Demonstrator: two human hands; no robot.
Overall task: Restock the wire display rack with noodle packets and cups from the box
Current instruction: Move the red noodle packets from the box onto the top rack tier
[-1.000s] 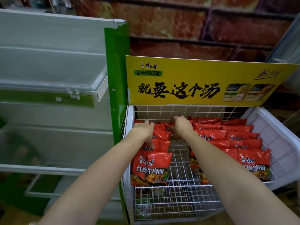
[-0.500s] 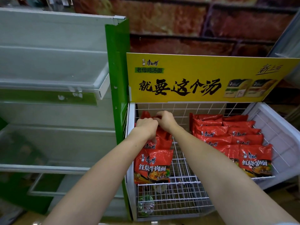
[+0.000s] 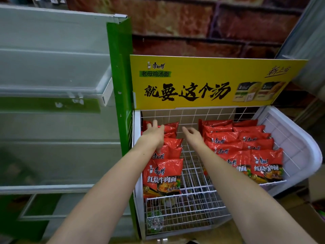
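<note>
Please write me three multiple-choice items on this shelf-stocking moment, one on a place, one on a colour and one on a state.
1. Where on the wire rack is the bare strip of mesh?
A. Far left
B. Between the left column of packets and the right block of packets
C. Far right

2. What colour is the sign board above the rack?
A. Yellow
B. Blue
C. White

3. What is the right hand doing?
A. Gripping a cup
B. Pinching the sign board
C. Holding nothing, fingers relaxed, over the bare strip

Answers:
1 B: white mesh shows down the middle, with red packets on either side.
2 A: the board is yellow with black lettering.
3 C: the right hand is empty above the mesh, while the left hand rests on the rear packets of the left column.
</note>
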